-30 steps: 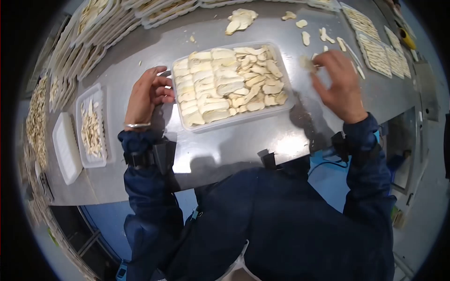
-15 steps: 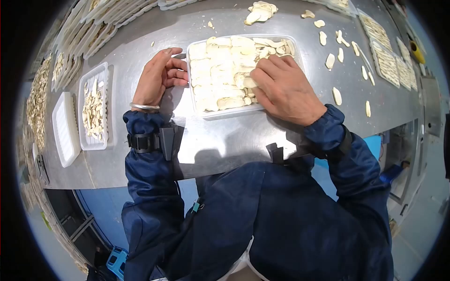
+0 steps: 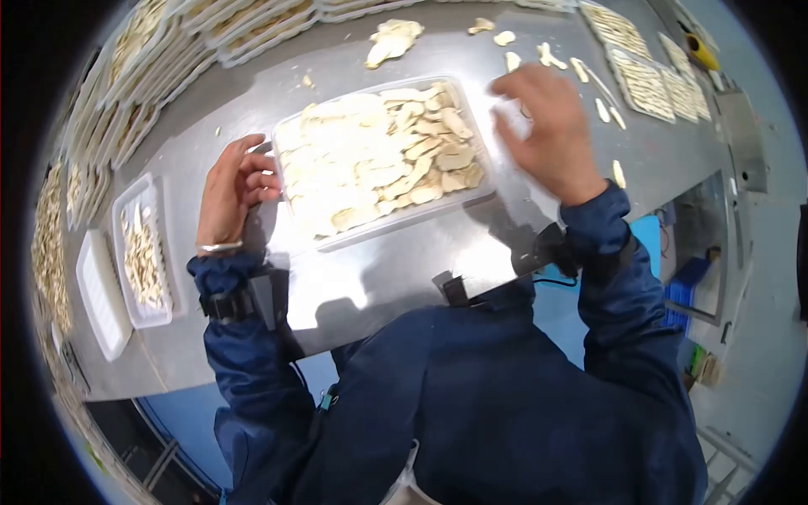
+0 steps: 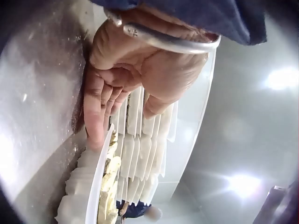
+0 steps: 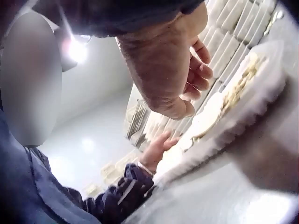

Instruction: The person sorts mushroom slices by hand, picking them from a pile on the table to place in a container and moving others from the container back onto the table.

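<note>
A clear plastic tray (image 3: 404,225) lies in front of me, filled with pale mushroom slices (image 3: 425,143). On its left the slices lie in neat overlapping rows; on its right they are looser. My left hand (image 3: 231,187) rests at the tray's left side, its fingertips right at the rim. In the left wrist view its fingers (image 4: 96,109) are fairly straight alongside the tray wall. Off the tray's right edge is my right hand (image 3: 551,126), blurred. The right wrist view shows its fingers (image 5: 200,74) loosely bent, with nothing visible between them.
Loose slices (image 3: 619,174) are scattered on the metal table to the right, and a clump (image 3: 394,42) sits behind the tray. Stacked filled trays (image 3: 160,80) stand back left. A part-filled tray (image 3: 168,295) and a white tray (image 3: 101,295) are at left. More filled trays (image 3: 644,84) lie far right.
Half a second ago my right hand was over the tray's right part among the slices. It has since moved off to the right. My left hand stays at the left rim.
</note>
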### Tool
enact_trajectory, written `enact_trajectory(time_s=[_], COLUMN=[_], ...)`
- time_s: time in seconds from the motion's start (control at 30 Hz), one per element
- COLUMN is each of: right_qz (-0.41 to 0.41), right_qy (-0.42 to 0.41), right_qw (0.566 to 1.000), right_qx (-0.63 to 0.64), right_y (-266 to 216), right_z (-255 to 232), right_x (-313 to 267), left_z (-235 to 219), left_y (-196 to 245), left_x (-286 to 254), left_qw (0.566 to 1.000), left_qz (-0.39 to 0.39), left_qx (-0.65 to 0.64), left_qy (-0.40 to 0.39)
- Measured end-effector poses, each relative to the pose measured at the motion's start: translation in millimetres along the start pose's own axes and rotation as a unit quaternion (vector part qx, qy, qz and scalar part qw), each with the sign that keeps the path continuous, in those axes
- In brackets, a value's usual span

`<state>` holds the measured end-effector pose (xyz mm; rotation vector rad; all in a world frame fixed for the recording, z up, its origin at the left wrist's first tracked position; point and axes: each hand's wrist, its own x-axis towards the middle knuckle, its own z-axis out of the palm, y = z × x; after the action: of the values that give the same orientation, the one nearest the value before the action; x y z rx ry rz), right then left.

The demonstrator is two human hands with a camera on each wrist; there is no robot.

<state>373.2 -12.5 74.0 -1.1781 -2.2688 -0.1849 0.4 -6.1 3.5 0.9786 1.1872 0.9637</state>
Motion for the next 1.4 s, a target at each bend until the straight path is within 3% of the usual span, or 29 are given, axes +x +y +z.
enact_trajectory(time_s=[0.07, 0.17, 0.27, 0.47, 0.57, 0.8, 0.97, 1.2, 1.33, 1.37, 1.4], right_qz=[0.098, 0.265, 0.357, 0.390, 0.316, 0.241, 0.202, 0.241, 0.353, 0.357, 0.345], right_qy=[0.052, -0.128, -0.220, -0.178, -0.135, -0.189, -0.105, -0.174, -0.258, -0.243, -0.177], right_qw=[0.993, 0.926, 0.890, 0.886, 0.921, 0.952, 0.966, 0.931, 0.886, 0.899, 0.919], right_qx=[-0.043, -0.237, -0.176, -0.177, -0.183, -0.023, -0.125, -0.213, -0.153, -0.076, -0.072], right_y=[64, 162, 204, 204, 191, 164, 186, 192, 158, 156, 158], right_z=[-17, -39, -45, -20, -14, -12, 21, 36, 12, 5, 3], right_x=[-16, -61, -91, -97, -97, -56, -23, -21, -30, -36, -41], left_z=[3, 5, 6, 6, 6, 9, 8, 6, 7, 7, 8], left_y=[2, 3, 4, 5, 4, 5, 5, 4, 4, 4, 4], left_x=[-1, -1, -2, -1, -1, -3, -3, -2, -2, -2, -3], left_qw=[1.000, 1.000, 1.000, 1.000, 1.000, 1.000, 1.000, 1.000, 1.000, 1.000, 1.000], left_qz=[-0.003, -0.007, -0.009, -0.013, -0.012, -0.004, -0.006, -0.003, -0.003, -0.001, 0.001], left_qx=[-0.009, -0.016, -0.013, -0.005, -0.005, 0.001, -0.002, -0.003, 0.005, 0.005, 0.004], left_qy=[-0.001, -0.001, 0.005, 0.006, 0.007, 0.010, 0.010, 0.009, 0.010, 0.012, 0.013])
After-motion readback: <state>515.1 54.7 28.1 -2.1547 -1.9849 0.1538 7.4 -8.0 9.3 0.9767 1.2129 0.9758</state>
